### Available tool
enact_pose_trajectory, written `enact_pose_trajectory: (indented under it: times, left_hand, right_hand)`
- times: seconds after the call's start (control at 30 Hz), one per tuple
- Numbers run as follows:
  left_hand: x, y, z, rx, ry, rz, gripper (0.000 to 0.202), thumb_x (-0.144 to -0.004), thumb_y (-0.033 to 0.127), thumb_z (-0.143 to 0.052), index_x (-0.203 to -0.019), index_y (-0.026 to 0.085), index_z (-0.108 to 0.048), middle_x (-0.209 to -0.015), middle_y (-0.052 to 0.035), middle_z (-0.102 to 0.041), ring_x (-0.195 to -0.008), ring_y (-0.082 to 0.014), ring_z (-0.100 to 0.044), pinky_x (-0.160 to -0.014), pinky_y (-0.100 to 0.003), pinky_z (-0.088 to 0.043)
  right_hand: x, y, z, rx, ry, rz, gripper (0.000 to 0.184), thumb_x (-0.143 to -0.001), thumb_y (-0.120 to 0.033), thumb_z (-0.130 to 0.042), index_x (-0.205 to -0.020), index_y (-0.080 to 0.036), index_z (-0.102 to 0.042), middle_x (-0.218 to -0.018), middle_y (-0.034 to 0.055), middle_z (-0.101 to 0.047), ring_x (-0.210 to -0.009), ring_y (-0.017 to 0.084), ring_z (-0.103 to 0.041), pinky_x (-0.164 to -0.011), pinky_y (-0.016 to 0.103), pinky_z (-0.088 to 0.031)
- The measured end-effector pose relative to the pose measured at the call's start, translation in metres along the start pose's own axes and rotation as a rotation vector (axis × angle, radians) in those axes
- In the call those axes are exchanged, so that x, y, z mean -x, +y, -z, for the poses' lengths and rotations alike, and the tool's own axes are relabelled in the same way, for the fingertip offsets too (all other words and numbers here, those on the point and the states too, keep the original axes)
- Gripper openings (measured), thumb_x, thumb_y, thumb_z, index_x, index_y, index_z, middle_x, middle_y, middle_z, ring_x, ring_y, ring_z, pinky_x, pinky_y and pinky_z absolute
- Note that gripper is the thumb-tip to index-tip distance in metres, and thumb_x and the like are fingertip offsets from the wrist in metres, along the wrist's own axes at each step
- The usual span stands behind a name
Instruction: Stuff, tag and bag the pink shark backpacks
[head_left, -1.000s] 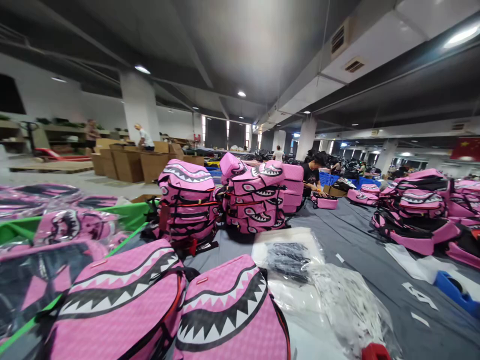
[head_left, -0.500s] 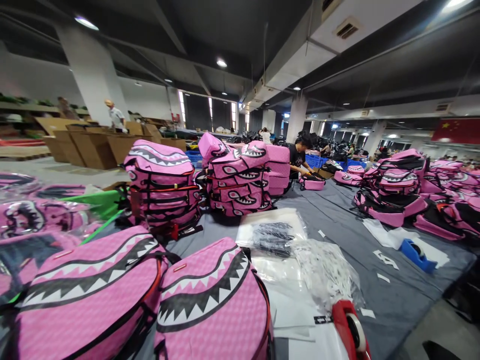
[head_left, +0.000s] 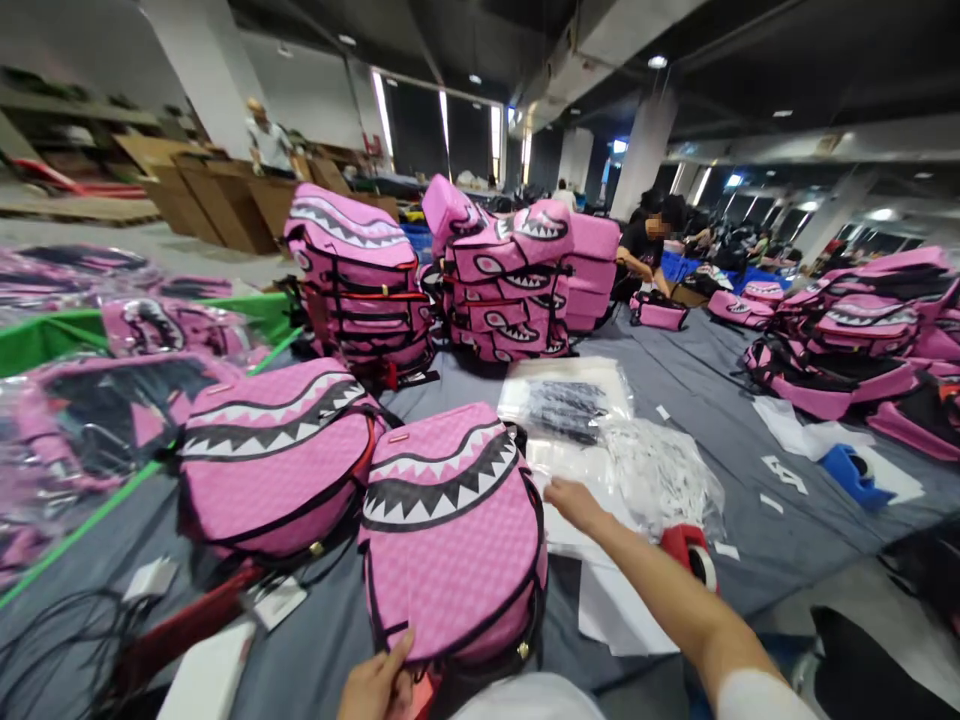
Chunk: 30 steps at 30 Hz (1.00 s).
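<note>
A pink backpack (head_left: 450, 560) with a black-and-white toothed band lies face up in front of me. At its lower left edge, my left hand (head_left: 379, 680) is closed, thumb against the edge and fingers curled below. Something red (head_left: 424, 692) shows beside those fingers, too little of it to name. My right hand (head_left: 574, 505) is closed in a pinch just right of the backpack, over white sheets (head_left: 619, 605); whatever is in its fingertips is hidden. A second similar backpack (head_left: 274, 490) lies to the left.
Stacked pink bags (head_left: 510, 290) stand behind. A clear plastic bag of white strips (head_left: 664, 475), a red tape dispenser (head_left: 684, 548) and a blue tape dispenser (head_left: 855, 475) lie right. Plastic-wrapped bags (head_left: 105, 420) are left. A co-worker (head_left: 645, 250) sits across the table.
My view has tilted down and turned left. Both hands have come into view, the left at the near backpack's lower edge, the right over the white sheets.
</note>
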<state>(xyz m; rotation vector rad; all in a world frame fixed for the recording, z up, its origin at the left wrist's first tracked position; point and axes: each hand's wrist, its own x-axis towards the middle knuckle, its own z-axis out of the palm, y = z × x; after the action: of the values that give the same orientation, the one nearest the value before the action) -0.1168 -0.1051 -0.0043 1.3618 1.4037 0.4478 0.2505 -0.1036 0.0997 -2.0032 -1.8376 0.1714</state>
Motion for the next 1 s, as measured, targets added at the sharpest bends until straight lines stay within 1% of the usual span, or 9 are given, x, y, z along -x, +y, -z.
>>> enact_pose_trajectory:
  times: [0.13,0.27,0.4,0.47,0.57,0.63,0.73,0.87,1.0]
  left_hand:
    - [0.009,0.010,0.012,0.076,-0.027,0.063,0.084,-0.054,0.102,-0.047,-0.036,0.019,-0.053,-0.042,-0.0072,-0.054,-0.045,-0.0165,-0.045,-0.053,-0.032,-0.036]
    - [0.013,0.024,0.018,0.041,-0.061,0.079,0.086,-0.055,0.104,-0.041,-0.040,0.020,-0.053,-0.041,-0.0050,-0.051,-0.044,-0.0157,-0.043,-0.051,-0.030,-0.034]
    - [0.033,0.020,0.016,-0.138,-0.083,-0.058,0.082,-0.068,0.096,-0.042,-0.058,0.019,-0.067,-0.045,-0.0039,-0.056,-0.051,-0.0205,-0.054,-0.061,-0.033,-0.046]
    - [0.042,0.021,0.005,-0.310,-0.180,-0.296,0.068,-0.084,0.080,-0.044,-0.089,0.019,-0.077,-0.079,-0.0083,-0.075,-0.080,-0.0258,-0.068,-0.082,-0.035,-0.052]
    - [0.043,0.031,-0.024,-0.619,-0.460,-0.502,0.049,-0.096,0.046,-0.040,-0.126,0.019,-0.068,-0.128,-0.0134,-0.071,-0.117,-0.0296,-0.066,-0.102,-0.040,-0.049]
    - [0.037,0.041,-0.043,-0.759,-0.581,-0.503,0.045,-0.095,0.033,-0.040,-0.129,0.019,-0.065,-0.124,-0.0143,-0.072,-0.111,-0.0309,-0.070,-0.094,-0.041,-0.053]
    - [0.034,0.063,-0.056,-0.810,-0.611,-0.518,0.041,-0.095,0.027,-0.040,-0.127,0.021,-0.065,-0.107,-0.0123,-0.077,-0.095,-0.0292,-0.074,-0.080,-0.036,-0.054]
    - [0.045,0.126,-0.045,-0.774,-0.580,-0.639,0.044,-0.101,0.032,-0.032,-0.136,0.024,-0.057,-0.081,-0.0065,-0.076,-0.076,-0.0220,-0.073,-0.073,-0.029,-0.052]
    - [0.064,0.232,-0.021,-0.582,-0.623,-0.796,0.040,-0.097,0.045,-0.042,-0.119,0.020,-0.064,-0.068,-0.0077,-0.068,-0.059,-0.0205,-0.063,-0.057,-0.029,-0.047]
  right_hand:
    - [-0.068,0.005,-0.025,-0.033,-0.127,-0.087,0.010,-0.090,-0.017,-0.065,-0.081,-0.021,-0.064,-0.085,0.0000,-0.063,-0.072,0.015,-0.054,-0.066,0.026,-0.035]
    - [-0.073,0.011,-0.041,-0.072,-0.117,-0.225,0.008,-0.099,-0.024,-0.057,-0.096,-0.020,-0.064,-0.094,0.0042,-0.065,-0.076,0.017,-0.057,-0.068,0.027,-0.037]
    - [-0.013,0.018,-0.057,-0.133,-0.089,-0.328,0.026,-0.107,-0.029,-0.034,-0.118,-0.017,-0.055,-0.094,0.0067,-0.064,-0.079,0.019,-0.059,-0.074,0.029,-0.042]
    - [0.035,0.011,-0.068,-0.173,-0.111,-0.322,0.025,-0.106,-0.026,-0.032,-0.113,-0.018,-0.055,-0.093,0.0064,-0.063,-0.084,0.019,-0.059,-0.078,0.031,-0.044]
    - [0.106,-0.015,-0.089,-0.254,-0.192,-0.249,0.010,-0.095,-0.021,-0.049,-0.101,-0.020,-0.056,-0.094,0.0042,-0.063,-0.086,0.019,-0.060,-0.080,0.030,-0.047]
    - [0.140,-0.035,-0.104,-0.295,-0.222,-0.210,0.019,-0.084,-0.022,-0.061,-0.102,-0.019,-0.056,-0.097,0.0049,-0.062,-0.086,0.019,-0.061,-0.077,0.030,-0.049]
    - [0.159,-0.051,-0.118,-0.330,-0.118,-0.233,0.034,-0.079,-0.027,-0.066,-0.109,-0.017,-0.054,-0.100,0.0082,-0.059,-0.085,0.023,-0.061,-0.071,0.034,-0.053]
    - [0.135,-0.043,-0.092,-0.424,0.185,-0.182,0.015,-0.092,-0.023,-0.049,-0.105,-0.023,-0.055,-0.094,0.0047,-0.060,-0.079,0.021,-0.065,-0.068,0.033,-0.055]
    - [0.083,-0.048,-0.002,-0.311,0.438,-0.019,0.027,-0.098,-0.022,-0.037,-0.118,-0.028,-0.054,-0.098,0.0047,-0.064,-0.082,0.022,-0.069,-0.071,0.035,-0.056]
